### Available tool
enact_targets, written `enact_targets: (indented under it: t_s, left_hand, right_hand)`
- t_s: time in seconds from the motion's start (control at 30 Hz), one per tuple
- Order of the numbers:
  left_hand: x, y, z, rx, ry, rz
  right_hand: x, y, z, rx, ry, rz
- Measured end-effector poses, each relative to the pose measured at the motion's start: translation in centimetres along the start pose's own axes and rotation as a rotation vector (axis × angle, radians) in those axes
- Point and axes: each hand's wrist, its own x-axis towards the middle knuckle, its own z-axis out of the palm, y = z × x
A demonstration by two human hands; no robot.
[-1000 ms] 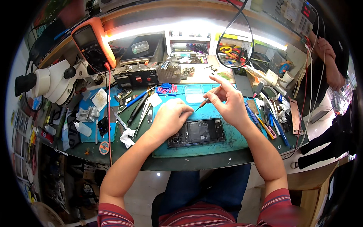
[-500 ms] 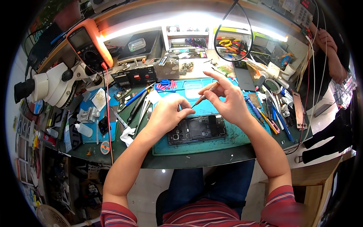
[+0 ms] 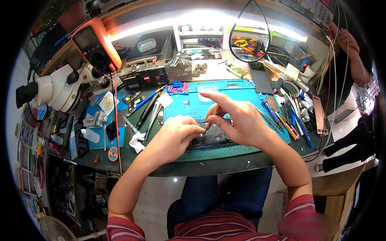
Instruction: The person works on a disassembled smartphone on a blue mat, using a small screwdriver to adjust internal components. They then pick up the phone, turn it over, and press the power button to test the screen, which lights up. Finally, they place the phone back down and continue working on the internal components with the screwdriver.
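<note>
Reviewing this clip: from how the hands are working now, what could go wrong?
The thin tool in the right hand points down at the phone, whose insides lie uncovered; a slip might scratch or damage them.

The fingers of the left hand are close by its tip, so a slip could jab them.

A small pale piece lies on the mat beyond the left hand; a brush might knock it away.

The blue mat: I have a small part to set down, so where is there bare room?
Mostly bare: a patch of blue mat between the white card and clear tray, holding one tiny part; and the near strip between phone and mat edge. Crowded: the phone, with left hand and right hand over it; outside the mat, tweezers left, pens right.
</note>
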Motion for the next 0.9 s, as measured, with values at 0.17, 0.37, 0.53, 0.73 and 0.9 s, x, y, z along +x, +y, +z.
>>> enact_targets:
  t_s: [0.17, 0.37, 0.53, 0.73, 0.9]
  left_hand:
    - [-0.4, 0.0, -0.3, 0.088, -0.038, 0.046]
    - [-0.4, -0.6, -0.2, 0.046, -0.05, 0.026]
    - [-0.1, -0.6, -0.3, -0.007, -0.031, 0.032]
    - [0.6, -3.0, -1.0, -0.004, 0.296, -0.079]
    - [0.6, -4.5, -1.2, -0.026, 0.462, -0.146]
  right_hand:
    - [-0.1, -0.1, 0.4, -0.007, -0.045, -0.03]
    - [0.1, 0.1, 0.8, -0.015, -0.086, -0.038]
    - [0.3, 0.3, 1.0, 0.08, -0.18, -0.111]
    - [0.1, -0.7, 1.2, -0.087, -0.077, -0.042]
    - [0.5, -1.6, 0.1, -0.318, -0.314, 0.123]
